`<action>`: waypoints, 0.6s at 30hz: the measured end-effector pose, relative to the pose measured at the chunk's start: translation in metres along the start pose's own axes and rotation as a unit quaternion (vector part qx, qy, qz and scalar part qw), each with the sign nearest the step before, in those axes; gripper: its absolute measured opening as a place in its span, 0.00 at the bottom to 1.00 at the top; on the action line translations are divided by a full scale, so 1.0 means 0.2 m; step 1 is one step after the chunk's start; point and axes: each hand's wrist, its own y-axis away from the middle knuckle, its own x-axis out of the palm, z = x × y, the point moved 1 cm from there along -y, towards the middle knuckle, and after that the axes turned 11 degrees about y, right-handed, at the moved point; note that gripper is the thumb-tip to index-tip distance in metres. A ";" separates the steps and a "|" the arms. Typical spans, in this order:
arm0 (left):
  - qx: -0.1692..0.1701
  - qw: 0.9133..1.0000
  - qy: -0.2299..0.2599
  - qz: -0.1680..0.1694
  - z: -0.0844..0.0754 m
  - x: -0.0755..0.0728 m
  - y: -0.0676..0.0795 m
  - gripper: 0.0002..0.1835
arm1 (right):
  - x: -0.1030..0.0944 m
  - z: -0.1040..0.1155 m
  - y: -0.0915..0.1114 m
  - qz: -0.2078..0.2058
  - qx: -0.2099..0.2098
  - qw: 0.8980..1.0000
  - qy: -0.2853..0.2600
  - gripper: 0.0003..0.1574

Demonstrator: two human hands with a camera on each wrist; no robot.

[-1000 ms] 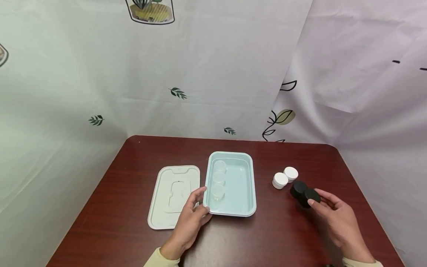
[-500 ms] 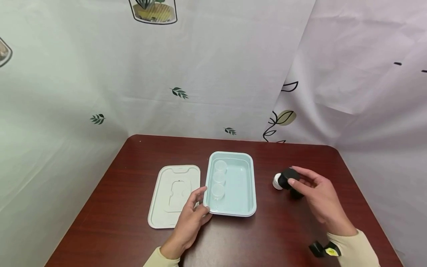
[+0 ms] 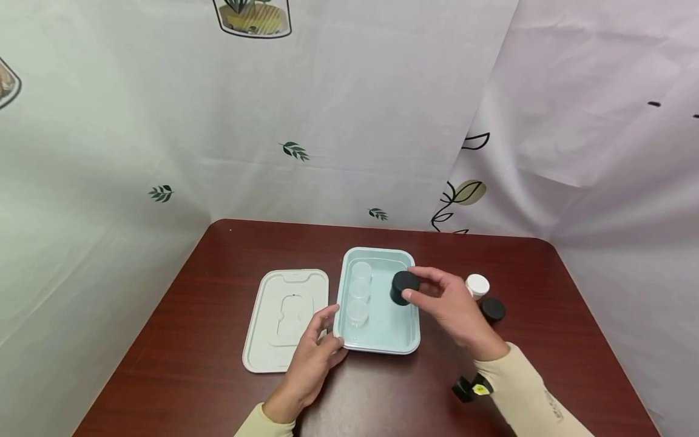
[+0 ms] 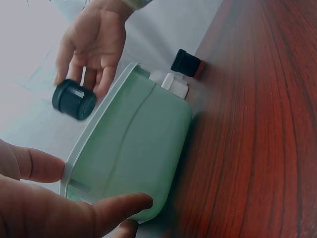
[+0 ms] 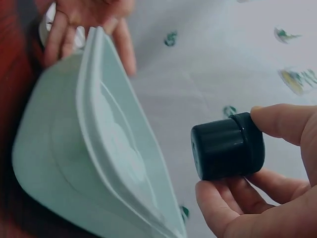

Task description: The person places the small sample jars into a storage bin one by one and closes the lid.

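A pale blue rectangular plastic container (image 3: pixel 388 331) stands mid-table, with several small clear cups (image 3: pixel 357 312) in a row along its left side. My left hand (image 3: pixel 310 365) grips its near left corner, thumb (image 4: pixel 126 203) and fingers spread around the corner. Above the container's right half, my right hand (image 3: pixel 457 309) pinches a small lidded black jar (image 3: pixel 405 287) between thumb and fingers. The right wrist view shows this jar (image 5: pixel 225 148) tilted and held by its lid end, clear of the rim. Beyond the right wrist stand a white jar (image 3: pixel 477 284) and another black jar (image 3: pixel 493 310).
On the left lies a flat whitish lid (image 3: pixel 289 312), partly behind the left hand. The dark red-brown table (image 3: pixel 180 315) has printed cloth (image 3: pixel 349 121) hanging behind and at the sides. A black wrist device (image 3: pixel 464 388) sits below the right sleeve.
My right hand has lifted one black jar from the group at the right and carried it left, over the container. The left hand stays on the container's corner.
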 end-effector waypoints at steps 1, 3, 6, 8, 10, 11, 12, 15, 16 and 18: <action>0.000 1.000 0.001 -0.001 0.00 0.00 0.00 0.38 | 0.03 0.00 -0.01 0.009 -0.001 1.000 0.007 0.34; 0.000 1.000 0.001 -0.002 0.00 0.00 0.00 0.38 | 0.08 0.01 -0.02 0.026 -0.007 0.999 0.030 0.35; -0.001 1.000 0.000 -0.003 0.00 0.00 0.00 0.38 | 0.15 0.00 -0.03 0.052 -0.011 0.997 0.061 0.34; -0.001 1.000 -0.002 -0.003 0.00 0.00 0.00 0.38 | 0.19 0.00 -0.04 0.068 -0.022 0.994 0.080 0.32; 0.001 1.000 -0.003 -0.003 0.00 0.00 0.00 0.38 | 0.22 0.00 -0.05 0.083 -0.032 0.992 0.094 0.31; 0.002 1.000 -0.004 -0.003 0.00 0.00 0.00 0.38 | 0.24 0.00 -0.05 0.089 -0.039 0.990 0.102 0.30; 0.002 1.000 -0.005 -0.003 0.00 0.00 0.00 0.38 | 0.25 0.00 -0.05 0.097 -0.043 0.988 0.110 0.30; 0.003 1.000 -0.004 -0.001 0.00 0.00 0.00 0.38 | 0.28 0.00 -0.06 0.119 -0.053 0.983 0.127 0.30; 0.002 1.000 -0.004 -0.001 0.00 0.00 0.00 0.38 | 0.29 0.00 -0.06 0.127 -0.056 0.981 0.132 0.30; 0.002 1.000 -0.004 0.000 0.00 0.00 0.00 0.38 | 0.31 0.01 -0.06 0.139 -0.062 0.978 0.141 0.29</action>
